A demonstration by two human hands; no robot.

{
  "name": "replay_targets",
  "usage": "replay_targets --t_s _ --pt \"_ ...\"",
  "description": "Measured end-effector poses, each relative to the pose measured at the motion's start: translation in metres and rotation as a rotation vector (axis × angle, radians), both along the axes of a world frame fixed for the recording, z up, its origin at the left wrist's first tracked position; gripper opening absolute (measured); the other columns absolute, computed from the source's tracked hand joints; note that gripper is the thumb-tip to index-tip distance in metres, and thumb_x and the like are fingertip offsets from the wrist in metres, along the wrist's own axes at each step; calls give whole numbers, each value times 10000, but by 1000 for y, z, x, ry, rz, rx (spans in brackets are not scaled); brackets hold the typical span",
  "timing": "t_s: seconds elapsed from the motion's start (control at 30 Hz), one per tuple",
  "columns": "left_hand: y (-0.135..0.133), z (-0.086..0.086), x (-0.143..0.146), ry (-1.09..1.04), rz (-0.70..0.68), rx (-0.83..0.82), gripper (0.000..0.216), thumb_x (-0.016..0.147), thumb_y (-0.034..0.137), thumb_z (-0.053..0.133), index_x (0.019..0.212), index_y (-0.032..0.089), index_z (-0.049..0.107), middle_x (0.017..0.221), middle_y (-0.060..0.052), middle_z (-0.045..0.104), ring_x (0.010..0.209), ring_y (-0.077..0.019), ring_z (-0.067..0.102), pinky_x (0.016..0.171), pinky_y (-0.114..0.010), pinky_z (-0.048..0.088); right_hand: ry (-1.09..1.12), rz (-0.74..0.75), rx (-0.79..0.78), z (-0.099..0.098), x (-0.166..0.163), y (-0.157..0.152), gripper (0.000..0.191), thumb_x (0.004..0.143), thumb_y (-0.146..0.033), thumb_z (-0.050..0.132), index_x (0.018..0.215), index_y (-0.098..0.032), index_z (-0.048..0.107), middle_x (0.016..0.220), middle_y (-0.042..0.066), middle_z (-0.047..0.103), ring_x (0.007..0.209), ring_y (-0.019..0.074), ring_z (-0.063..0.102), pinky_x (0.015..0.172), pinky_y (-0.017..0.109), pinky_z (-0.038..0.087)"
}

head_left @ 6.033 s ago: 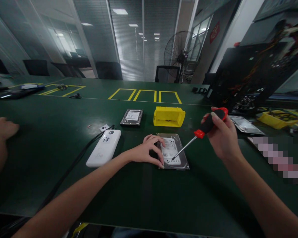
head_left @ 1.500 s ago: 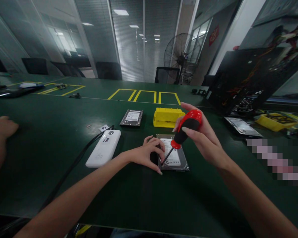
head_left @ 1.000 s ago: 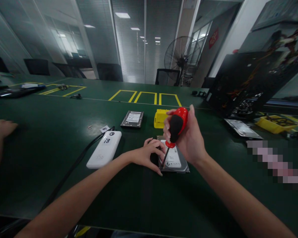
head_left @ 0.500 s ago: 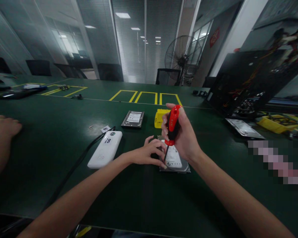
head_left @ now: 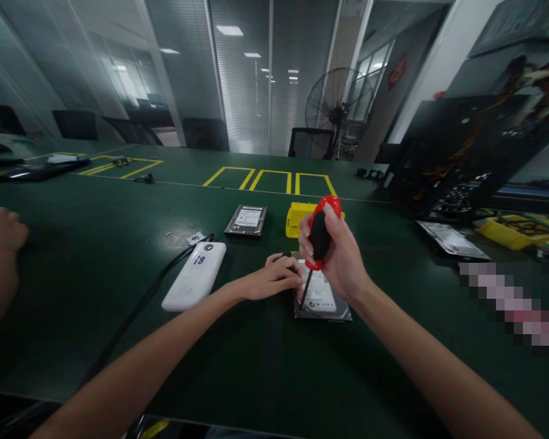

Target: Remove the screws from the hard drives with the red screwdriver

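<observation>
My right hand (head_left: 344, 259) is wrapped round the red and black handle of a screwdriver (head_left: 321, 235). The dark shaft slants down, its tip at the near left corner of a hard drive (head_left: 333, 310). That drive lies flat on the green table with its white label facing up, partly hidden by both hands. Over its left edge is my left hand (head_left: 274, 277), thumb and fingers drawn together. Whether anything tiny sits between those fingertips is too small to make out. Behind the hands stands a yellow bin (head_left: 296, 219), partly covered by my right hand.
A second hard drive (head_left: 246, 220) lies farther back. Left of my forearm is a white power bank (head_left: 194, 277) with a black cable (head_left: 139, 305). Another person's hand (head_left: 2, 228) rests at far left. On the right are a third drive (head_left: 452, 239), a yellow tray (head_left: 515, 235) and a black computer case (head_left: 439, 152).
My left thumb has drawn back from the screwdriver tip, and its fingers have come together. The screwdriver handle has tilted slightly to the right; its tip stays at the drive's corner.
</observation>
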State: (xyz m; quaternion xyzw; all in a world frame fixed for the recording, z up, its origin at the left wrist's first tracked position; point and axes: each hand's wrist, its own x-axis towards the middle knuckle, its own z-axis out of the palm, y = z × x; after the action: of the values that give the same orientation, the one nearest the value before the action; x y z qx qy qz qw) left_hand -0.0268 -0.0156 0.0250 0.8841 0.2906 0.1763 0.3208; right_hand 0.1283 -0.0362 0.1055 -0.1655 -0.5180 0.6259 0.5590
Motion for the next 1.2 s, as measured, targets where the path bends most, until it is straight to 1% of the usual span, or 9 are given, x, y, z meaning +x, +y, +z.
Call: replay_targets --t_s 0.1,0.27,0.43,0.53,0.7,0.77,0.93,1.1,1.2 --pt "0 2 -1 34 -12 -18 343 952 438 389 840 246 650 1062 29 588 1159 -187 465 1116 -402 89 -4 41 -10 -1 1 0 266 822 -485 564 853 -226 512 756 -16 498 525 69 417 430 214 329" --pt "1 1 -6 53 -75 -6 166 859 382 561 917 268 666 1176 22 545 1237 -232 384 1121 -413 49 7 92 -50 -2 2 2 454 854 -626 378 936 -219 559 756 10 520 555 89 446 463 234 363" --pt "-3 2 -5 75 -99 72 248 709 385 715 929 273 687 1191 -1 519 1233 -269 371 1129 -424 39 4 63 0 -3 0 3 320 811 -542 543 855 -226 513 686 -27 460 511 67 404 443 217 322" --pt "-6 8 -3 74 -89 67 247 711 413 722 907 264 705 1168 -9 533 1217 -268 395 1127 -434 39 2 57 -1 -4 0 2 277 792 -460 612 835 -212 497 747 -20 483 540 65 439 458 216 343" --pt "-7 13 -2 88 -73 36 201 720 387 726 883 270 720 1119 3 590 1178 -256 432 1115 -456 40 41 222 -39 -5 0 2 397 862 -561 451 989 -196 539 746 -8 476 566 72 462 499 229 379" --pt "-6 12 -2 84 -76 31 193 721 375 730 883 271 721 1100 8 608 1166 -249 441 1113 -455 40 48 261 -4 -6 0 2 372 851 -559 482 976 -210 508 695 -28 456 525 64 433 473 217 349" --pt "-5 8 -3 75 -85 34 189 717 373 735 878 273 719 1122 12 607 1175 -243 443 1113 -444 47 7 215 27 -7 -1 1 309 835 -494 558 816 -208 443 642 -41 451 478 55 418 423 198 305" --pt "-5 9 -2 85 -68 48 212 701 388 744 870 263 712 1160 3 571 1220 -256 412 1120 -443 24 52 195 -102 -5 -1 5 428 839 -609 451 917 -198 538 722 -10 487 538 66 447 466 209 362" --pt "-5 9 -1 92 -71 51 207 698 391 738 854 261 704 1134 3 574 1198 -253 430 1126 -444 20 59 212 -98 -5 0 6 453 858 -624 394 929 -202 544 678 -17 464 520 66 431 456 208 353"
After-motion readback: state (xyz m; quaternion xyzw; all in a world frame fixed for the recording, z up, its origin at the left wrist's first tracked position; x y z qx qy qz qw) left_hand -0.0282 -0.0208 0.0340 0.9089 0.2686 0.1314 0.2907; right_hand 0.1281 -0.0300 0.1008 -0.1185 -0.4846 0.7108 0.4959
